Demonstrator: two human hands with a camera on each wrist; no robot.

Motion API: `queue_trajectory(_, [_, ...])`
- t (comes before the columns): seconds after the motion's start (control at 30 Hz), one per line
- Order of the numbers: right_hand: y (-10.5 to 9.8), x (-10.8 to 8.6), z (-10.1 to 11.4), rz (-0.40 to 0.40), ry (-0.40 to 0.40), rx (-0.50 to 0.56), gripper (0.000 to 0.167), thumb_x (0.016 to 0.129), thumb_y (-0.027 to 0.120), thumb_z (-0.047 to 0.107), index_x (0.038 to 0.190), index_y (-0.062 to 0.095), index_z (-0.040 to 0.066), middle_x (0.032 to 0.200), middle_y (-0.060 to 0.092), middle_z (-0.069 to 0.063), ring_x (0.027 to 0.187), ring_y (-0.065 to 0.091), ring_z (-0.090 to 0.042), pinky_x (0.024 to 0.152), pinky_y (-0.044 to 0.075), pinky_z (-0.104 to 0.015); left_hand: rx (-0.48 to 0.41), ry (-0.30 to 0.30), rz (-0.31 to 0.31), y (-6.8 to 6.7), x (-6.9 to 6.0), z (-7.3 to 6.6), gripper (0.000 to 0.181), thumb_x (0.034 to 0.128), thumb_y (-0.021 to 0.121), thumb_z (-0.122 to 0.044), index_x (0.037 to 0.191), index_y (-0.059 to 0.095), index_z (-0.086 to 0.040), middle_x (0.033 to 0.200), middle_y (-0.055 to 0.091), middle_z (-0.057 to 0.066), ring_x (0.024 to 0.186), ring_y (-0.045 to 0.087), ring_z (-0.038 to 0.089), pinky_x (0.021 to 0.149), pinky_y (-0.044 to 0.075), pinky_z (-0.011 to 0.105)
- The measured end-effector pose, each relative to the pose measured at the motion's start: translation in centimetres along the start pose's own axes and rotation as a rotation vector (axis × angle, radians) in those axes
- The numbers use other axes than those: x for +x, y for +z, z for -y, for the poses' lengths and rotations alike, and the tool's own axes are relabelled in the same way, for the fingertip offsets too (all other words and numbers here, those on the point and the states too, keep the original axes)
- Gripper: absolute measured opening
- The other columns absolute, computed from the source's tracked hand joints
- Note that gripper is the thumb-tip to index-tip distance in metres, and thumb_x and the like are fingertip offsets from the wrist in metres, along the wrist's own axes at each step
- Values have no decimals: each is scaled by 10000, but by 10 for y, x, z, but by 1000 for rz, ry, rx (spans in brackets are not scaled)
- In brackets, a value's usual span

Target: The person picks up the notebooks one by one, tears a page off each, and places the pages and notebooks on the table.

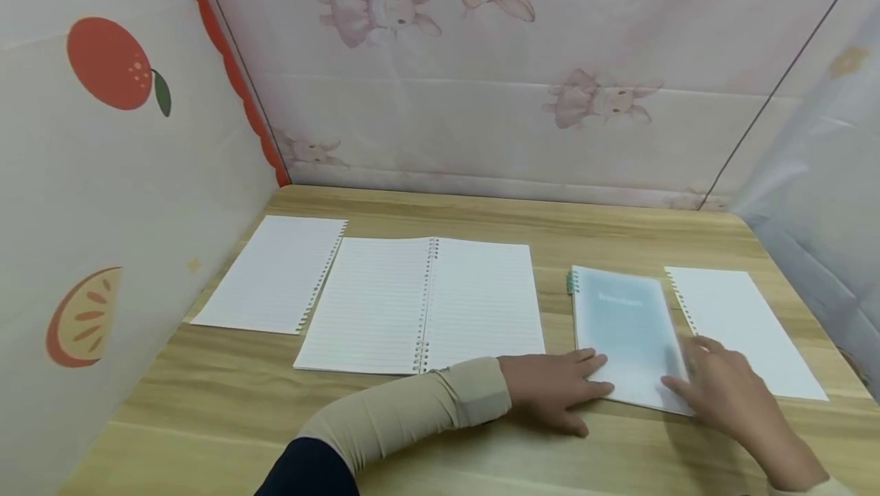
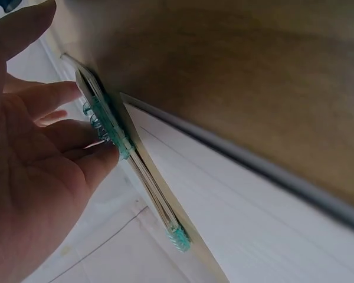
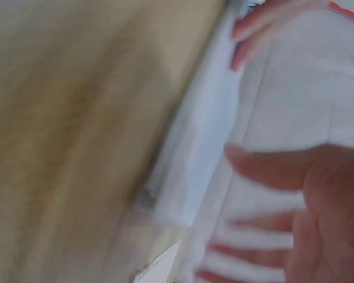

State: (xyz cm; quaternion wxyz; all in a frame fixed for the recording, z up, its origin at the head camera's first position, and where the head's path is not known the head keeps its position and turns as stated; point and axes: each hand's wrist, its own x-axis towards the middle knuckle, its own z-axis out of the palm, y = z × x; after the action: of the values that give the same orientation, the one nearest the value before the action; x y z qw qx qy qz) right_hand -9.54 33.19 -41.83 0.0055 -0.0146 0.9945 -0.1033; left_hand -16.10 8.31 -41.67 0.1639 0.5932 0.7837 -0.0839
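A closed ring-bound notebook (image 1: 622, 320) with a pale blue cover lies on the right half of the table. Green binding rings (image 2: 178, 239) run along its left edge. My left hand (image 1: 553, 389) rests its spread fingers on the notebook's lower left corner; in the left wrist view the fingertips (image 2: 100, 162) touch the binding side. Beside the lower right edge is my right hand (image 1: 732, 389), thumb near the cover. The right wrist view, blurred, shows this right hand (image 3: 318, 206) with fingers spread and nothing held.
An open notebook (image 1: 481, 305) with lined pages lies left of the closed one. A loose white sheet (image 1: 275, 274) with a torn perforated edge lies at the far left, and another sheet (image 1: 742, 320) at the right, partly behind my right hand. Printed cloth walls surround the wooden table (image 1: 206, 419).
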Motion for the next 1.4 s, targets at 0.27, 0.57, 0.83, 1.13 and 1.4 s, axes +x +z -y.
queue_trajectory(0.27, [8, 2, 5, 204, -60, -43, 767, 757, 755, 463, 1252, 563, -91, 1277, 458, -411, 1053, 518, -579, 809, 444, -644, 18, 45, -56, 1, -5, 7, 592, 958, 464, -533, 1486, 344, -292, 1582, 206, -15, 1456, 137, 115, 1143, 138, 187])
queue_trajectory(0.57, [2, 9, 12, 149, -103, -133, 671, 761, 750, 470, 1123, 645, -86, 1162, 566, -355, 979, 560, -537, 728, 476, -624, -74, 50, -568, 5, -81, 50, 266, 952, 585, -374, 1064, 722, -176, 1037, 700, -86, 979, 618, 42, 894, 452, 189])
queue_trajectory(0.83, [7, 31, 74, -34, -261, -51, 564, 840, 713, 347, 1199, 609, -75, 1260, 531, -328, 1119, 498, -531, 847, 435, -651, -145, -289, -642, 39, -171, 90, 122, 925, 647, -241, 971, 737, -171, 1003, 687, -77, 953, 618, 60, 823, 508, 235])
queue_trajectory(1.13, [27, 39, 144, 83, -495, 106, 479, 899, 657, 308, 1225, 612, -39, 1282, 574, -227, 1200, 519, -408, 957, 436, -544, 72, -448, -586, 99, -252, 101, 235, 829, 739, -298, 942, 713, -94, 1090, 680, 60, 1020, 629, 233, 867, 511, 395])
queue_trajectory(1.4, [33, 40, 162, 191, -507, 217, 600, 902, 663, 307, 1312, 509, -103, 1386, 457, -292, 1294, 401, -471, 1047, 340, -558, 279, -435, -467, 106, -290, 104, 242, 756, 802, -227, 783, 617, -74, 920, 643, 67, 870, 639, 235, 771, 540, 381])
